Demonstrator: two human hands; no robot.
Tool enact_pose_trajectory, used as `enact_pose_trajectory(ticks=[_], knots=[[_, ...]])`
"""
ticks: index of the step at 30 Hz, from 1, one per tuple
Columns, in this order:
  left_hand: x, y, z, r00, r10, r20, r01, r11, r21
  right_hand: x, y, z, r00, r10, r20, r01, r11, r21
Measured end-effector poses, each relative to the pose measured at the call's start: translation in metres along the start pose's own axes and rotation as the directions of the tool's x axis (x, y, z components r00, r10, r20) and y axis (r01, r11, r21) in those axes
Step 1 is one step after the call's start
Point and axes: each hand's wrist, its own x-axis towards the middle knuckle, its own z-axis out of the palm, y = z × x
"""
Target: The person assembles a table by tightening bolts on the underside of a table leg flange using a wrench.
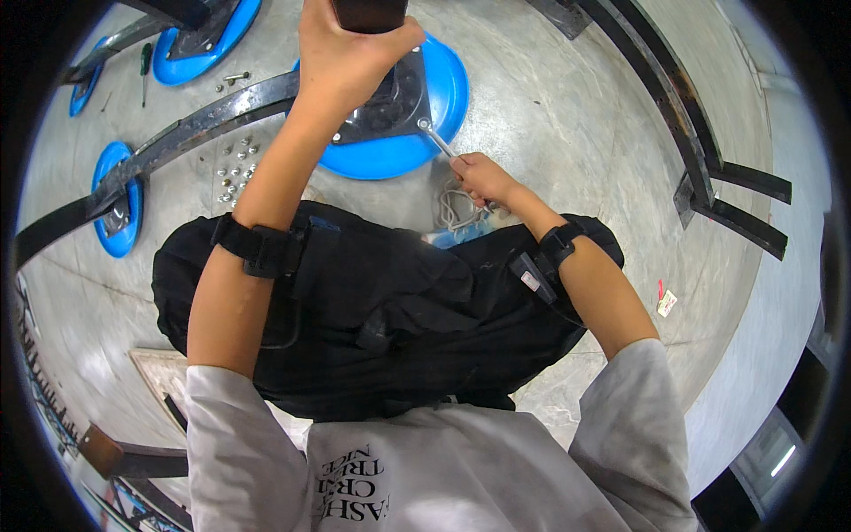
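A round blue seat-like disc (448, 89) lies on the floor in front of me, with a black metal plate (381, 115) fixed on it by bolts at its corners. My left hand (341, 71) grips the dark square metal post (370, 12) that rises over the plate; part of its grip is hidden behind the post. My right hand (484, 180) is closed round a silver wrench (439, 140). The wrench's far end sits on the bolt at the plate's near right corner. A curved black metal bar (226, 105) runs left from behind my left forearm.
Several loose nuts and bolts (238, 168) lie left of my left forearm. Beyond them are a bolt (236, 77) and a screwdriver (144, 71). More blue discs (115, 168) stand left on metal frames. Pale cord (454, 208) lies near my knees. Black metal frames (674, 106) stand right.
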Motion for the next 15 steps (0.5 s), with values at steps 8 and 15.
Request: enact_pose_trajectory(ticks=[8,15], knots=[[0.004,-0.013,-0.008,0.967,0.241,0.085,-0.246,0.967,0.062,-0.018,-0.026,0.000,0.995,-0.095,-0.041,0.080,0.955,-0.285],[0.004,-0.012,-0.004,0.977,0.189,0.096,-0.193,0.981,0.034,0.019,-0.041,-0.075,0.904,-0.349,0.246,0.387,0.426,-0.818]])
